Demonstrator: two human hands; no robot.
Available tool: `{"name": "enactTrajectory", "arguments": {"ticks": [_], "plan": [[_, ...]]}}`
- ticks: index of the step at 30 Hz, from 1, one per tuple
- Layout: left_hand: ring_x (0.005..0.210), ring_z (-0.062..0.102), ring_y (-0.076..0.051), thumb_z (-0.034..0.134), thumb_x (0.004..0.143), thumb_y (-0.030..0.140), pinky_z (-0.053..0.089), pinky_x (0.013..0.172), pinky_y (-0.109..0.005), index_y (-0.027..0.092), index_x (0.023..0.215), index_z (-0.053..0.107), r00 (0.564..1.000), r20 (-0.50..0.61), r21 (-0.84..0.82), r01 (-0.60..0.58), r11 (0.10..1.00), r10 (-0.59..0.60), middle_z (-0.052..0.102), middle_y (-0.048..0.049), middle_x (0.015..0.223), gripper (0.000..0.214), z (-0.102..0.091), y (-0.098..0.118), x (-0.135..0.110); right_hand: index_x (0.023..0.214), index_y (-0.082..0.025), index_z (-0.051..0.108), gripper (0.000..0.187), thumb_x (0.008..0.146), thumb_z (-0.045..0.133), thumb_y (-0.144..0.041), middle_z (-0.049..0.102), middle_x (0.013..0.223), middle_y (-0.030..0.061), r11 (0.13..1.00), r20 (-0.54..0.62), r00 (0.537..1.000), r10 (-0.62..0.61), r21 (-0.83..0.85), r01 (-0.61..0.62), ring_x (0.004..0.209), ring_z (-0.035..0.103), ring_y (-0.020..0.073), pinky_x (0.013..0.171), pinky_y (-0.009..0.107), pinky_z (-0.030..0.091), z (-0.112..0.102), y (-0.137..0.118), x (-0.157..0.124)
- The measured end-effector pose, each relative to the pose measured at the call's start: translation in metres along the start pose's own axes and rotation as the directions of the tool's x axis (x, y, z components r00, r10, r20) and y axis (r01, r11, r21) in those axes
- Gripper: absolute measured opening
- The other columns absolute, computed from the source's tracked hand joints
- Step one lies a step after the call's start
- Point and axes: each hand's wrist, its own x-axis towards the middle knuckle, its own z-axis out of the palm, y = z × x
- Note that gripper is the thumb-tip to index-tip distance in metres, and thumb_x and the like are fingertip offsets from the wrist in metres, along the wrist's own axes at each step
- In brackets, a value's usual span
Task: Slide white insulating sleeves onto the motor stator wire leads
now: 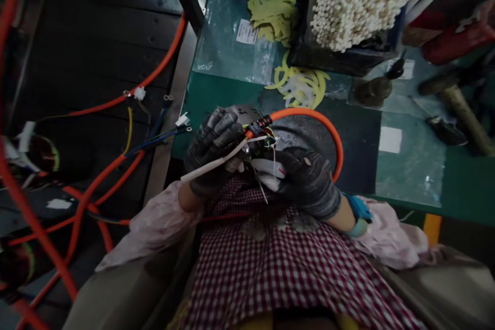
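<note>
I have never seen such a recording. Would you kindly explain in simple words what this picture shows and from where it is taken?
No machine appears here. A camera worn on a person's head looks down at the work. The gloved left hand is against a wired part at the end of an orange cable; the gloved right hand holds a white piece I cannot identify. On the green tabletop, partly covered by clear plastic, are yellow strips, a hammer and a box of small white pieces.
</note>
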Motion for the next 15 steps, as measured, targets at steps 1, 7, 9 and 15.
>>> {"name": "enactTrajectory", "arguments": {"ticks": [1,7,9,15], "plan": [[0.163,0.064,-0.033,0.044,0.123,0.066,0.049,0.143,-0.063,0.031,0.152,0.068,0.999,-0.03,0.033,-0.033,0.999,0.034,0.079,-0.0081,0.157,0.052,0.0,0.0,0.0,0.116,-0.028,0.09,0.028,0.103,0.08,-0.051,0.083,0.087,0.0089,1.0,0.037,0.999,0.003,-0.004,-0.003,0.075,0.077,0.0284,0.065,0.041,0.064,0.0,0.0,0.002],[0.163,0.064,-0.03,0.052,0.123,0.049,0.052,0.141,-0.056,0.037,0.171,0.056,0.981,-0.102,0.036,-0.165,0.986,0.168,0.077,-0.0054,0.161,0.05,-0.004,0.007,0.006,0.124,-0.029,0.09,0.029,0.103,0.077,-0.045,0.08,0.084,0.0077,0.997,0.129,0.992,0.0,0.08,-0.01,0.071,0.072,0.0266,0.063,0.04,0.062,-0.004,0.004,0.008],[0.165,0.062,-0.029,0.055,0.123,0.047,0.052,0.141,-0.054,0.036,0.171,0.057,0.983,-0.075,0.048,-0.167,0.985,0.17,0.076,-0.0057,0.162,0.049,-0.008,0.009,0.007,0.123,-0.03,0.09,0.028,0.103,0.078,-0.046,0.08,0.084,0.007,0.994,0.13,0.991,0.022,0.108,-0.036,0.073,0.072,0.0262,0.064,0.039,0.061,-0.005,0.004,0.008],[0.168,0.059,-0.03,0.048,0.125,0.047,0.045,0.145,-0.055,0.028,0.163,0.065,0.98,0.188,0.147,-0.096,0.984,0.068,0.072,-0.0077,0.168,0.046,-0.018,0.032,0.031,0.116,-0.025,0.09,0.04,0.108,0.074,-0.061,0.079,0.083,0.0085,0.997,-0.023,0.997,0.07,0.015,-0.07,0.075,0.074,0.0266,0.07,0.039,0.062,-0.02,0.014,0.007]]}}
